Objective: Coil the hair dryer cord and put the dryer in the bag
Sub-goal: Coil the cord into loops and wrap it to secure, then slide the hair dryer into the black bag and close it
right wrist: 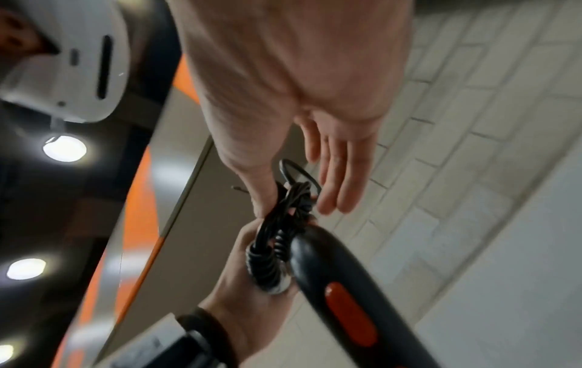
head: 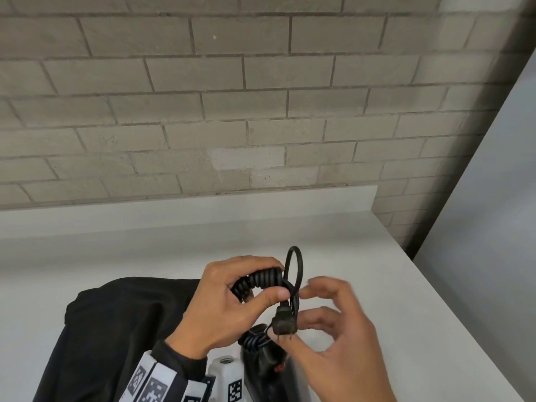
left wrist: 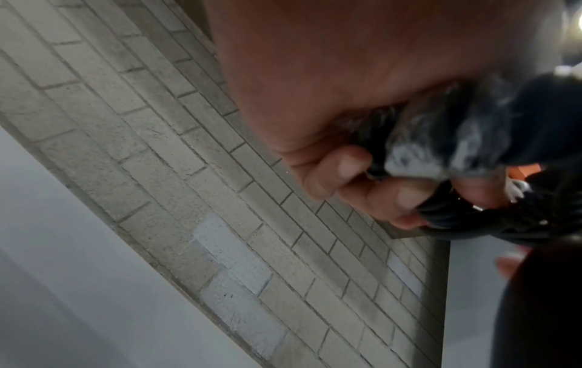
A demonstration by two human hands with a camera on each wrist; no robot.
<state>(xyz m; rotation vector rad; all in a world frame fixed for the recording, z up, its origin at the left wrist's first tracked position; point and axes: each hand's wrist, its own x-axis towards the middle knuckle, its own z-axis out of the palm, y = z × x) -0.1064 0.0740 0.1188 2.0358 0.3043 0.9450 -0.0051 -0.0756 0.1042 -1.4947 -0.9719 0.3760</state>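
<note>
My left hand [head: 277, 280] grips the black coiled cord [head: 261, 281] bunched into a bundle above the counter. One loop [head: 294, 264] sticks up out of the bundle, and the plug [head: 285, 322] hangs below my left thumb. The black hair dryer [head: 265, 364] with its red switch [right wrist: 349, 313] hangs under the bundle. My right hand [head: 310, 303] is beside the plug and blurred, fingers [right wrist: 337, 174] straight and spread, thumb against the cord [right wrist: 274, 254]. The black bag [head: 116, 329] lies on the counter at the left, under my left wrist.
The white counter [head: 377, 285] ends at a low backsplash and a grey brick wall [head: 261, 111] behind. Its right edge runs diagonally from the back towards the near right. A tracker band with black-and-white markers [head: 150, 384] sits on my left wrist.
</note>
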